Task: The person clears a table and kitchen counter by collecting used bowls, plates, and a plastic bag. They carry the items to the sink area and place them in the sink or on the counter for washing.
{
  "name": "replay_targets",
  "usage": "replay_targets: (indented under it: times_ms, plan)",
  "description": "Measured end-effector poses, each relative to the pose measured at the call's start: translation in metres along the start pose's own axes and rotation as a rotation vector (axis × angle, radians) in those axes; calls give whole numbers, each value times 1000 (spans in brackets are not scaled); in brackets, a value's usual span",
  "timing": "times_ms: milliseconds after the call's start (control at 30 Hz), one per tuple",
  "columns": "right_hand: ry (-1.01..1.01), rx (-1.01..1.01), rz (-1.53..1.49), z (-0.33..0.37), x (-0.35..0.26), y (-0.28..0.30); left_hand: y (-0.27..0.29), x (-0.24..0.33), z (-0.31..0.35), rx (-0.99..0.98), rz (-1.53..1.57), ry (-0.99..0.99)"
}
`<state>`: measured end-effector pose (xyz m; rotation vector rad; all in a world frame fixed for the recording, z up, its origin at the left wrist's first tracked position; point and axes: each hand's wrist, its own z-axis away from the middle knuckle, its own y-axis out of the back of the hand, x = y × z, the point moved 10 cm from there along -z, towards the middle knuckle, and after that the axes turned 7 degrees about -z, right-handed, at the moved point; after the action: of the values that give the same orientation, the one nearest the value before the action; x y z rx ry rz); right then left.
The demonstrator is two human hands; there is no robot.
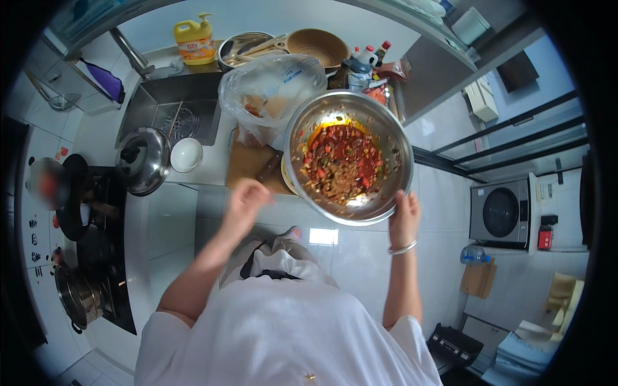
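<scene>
My right hand (404, 215) is closed on the lower right rim of a large stainless steel bowl (400, 143), its thumb near the inner edge. The bowl is tilted toward me. Inside lies a red, oily chopped-chilli mixture (341, 157), with a brown patch near its lower part. My left hand (246, 202) hangs in the air left of the bowl, slightly blurred, fingers loosely bent and apart, with nothing visible in it. Near it are a wooden cutting board (243, 164) and a dark knife handle (269, 166). A yellow-edged thing is mostly hidden under the bowl.
A clear plastic bag (270, 83) stands behind the board. Left of it are a sink (145, 96), a white bowl (187, 155) and a lidded steel pan (143, 161). Bottles (362, 64) and a brown pan (318, 46) line the back. A stove (106, 257) lies far left.
</scene>
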<state>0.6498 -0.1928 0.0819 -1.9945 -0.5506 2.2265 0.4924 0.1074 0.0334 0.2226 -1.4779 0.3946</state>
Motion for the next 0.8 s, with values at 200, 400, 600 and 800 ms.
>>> replay_targets:
  times_ms: [200,400,600,800]
  plan:
    - [-169,-180,122,-80,-14,-76,130,53,-105,539,-377,-188]
    - [-236,-167,227,-129,-6,-124,105,42,-172,109,-206,-198]
    - [-157,-169,488,-141,-14,-204,99,48,-153,-51,-115,-260]
    - [-76,-78,763,-152,-25,-231,101,27,-145,-208,-109,-255]
